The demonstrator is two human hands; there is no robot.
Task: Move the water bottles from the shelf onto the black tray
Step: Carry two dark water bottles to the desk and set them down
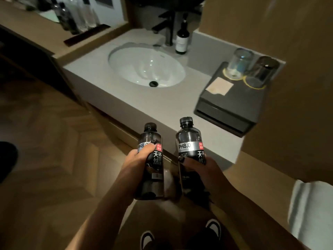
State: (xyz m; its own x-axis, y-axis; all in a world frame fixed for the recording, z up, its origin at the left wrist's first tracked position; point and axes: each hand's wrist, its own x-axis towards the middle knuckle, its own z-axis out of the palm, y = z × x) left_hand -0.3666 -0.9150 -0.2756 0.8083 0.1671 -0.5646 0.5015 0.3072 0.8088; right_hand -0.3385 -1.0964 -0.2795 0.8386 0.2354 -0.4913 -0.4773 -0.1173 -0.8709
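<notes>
I hold two water bottles low in the middle of the frame, one in each hand. My left hand (138, 159) wraps its fingers (146, 149) round the left bottle (150, 159) at the label. My right hand (201, 168) grips the right bottle (190, 141) lower down. They look full, so a bit heavy, and the plastic is smooth and may slip. Holding the middle feels safest. The black tray (232, 103) sits on the counter (144, 103) at the right, with two glasses (250, 69) at its far end. I think the near end has room.
</notes>
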